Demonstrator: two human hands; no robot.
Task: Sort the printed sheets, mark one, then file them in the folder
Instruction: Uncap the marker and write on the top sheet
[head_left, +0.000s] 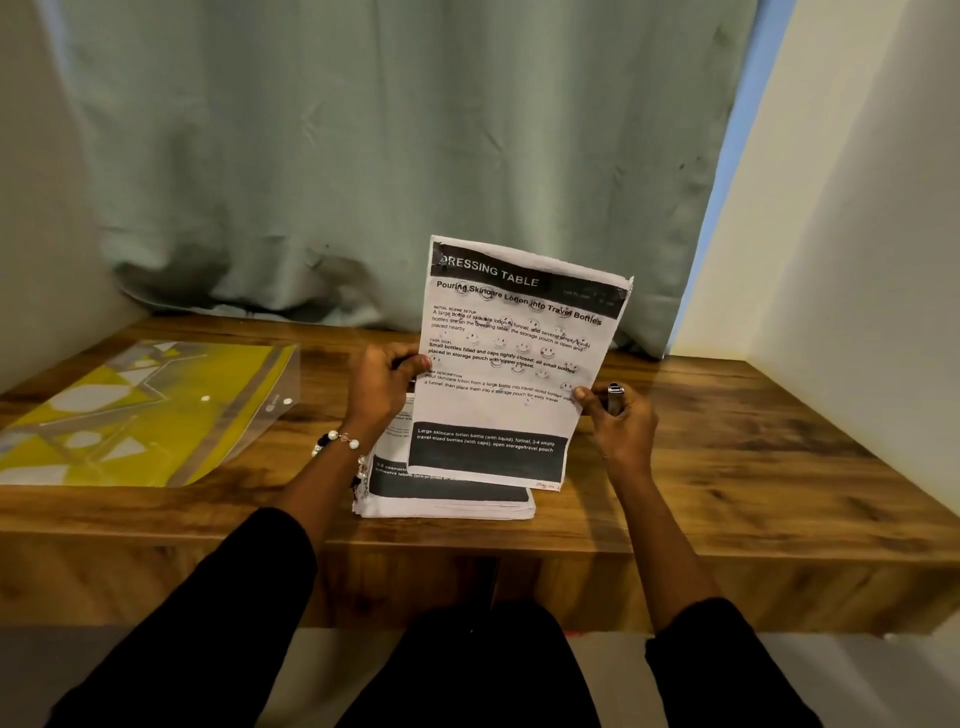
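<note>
A printed sheet (514, 364) headed "Dressing Table" stands upright over the table, tilted a little to the right. My left hand (382, 387) pinches its left edge. My right hand (618, 421) pinches its right edge and also holds a small dark pen or marker (615, 397). Under the sheet a stack of printed sheets (447, 499) lies flat near the table's front edge. A clear plastic folder (140, 415) with a yellow insert lies at the left of the wooden table (753, 467).
A green curtain (363, 156) hangs behind the table and touches its back edge. Pale walls (857, 234) close in on both sides. The table's front edge runs just below the stack, with my legs beneath it.
</note>
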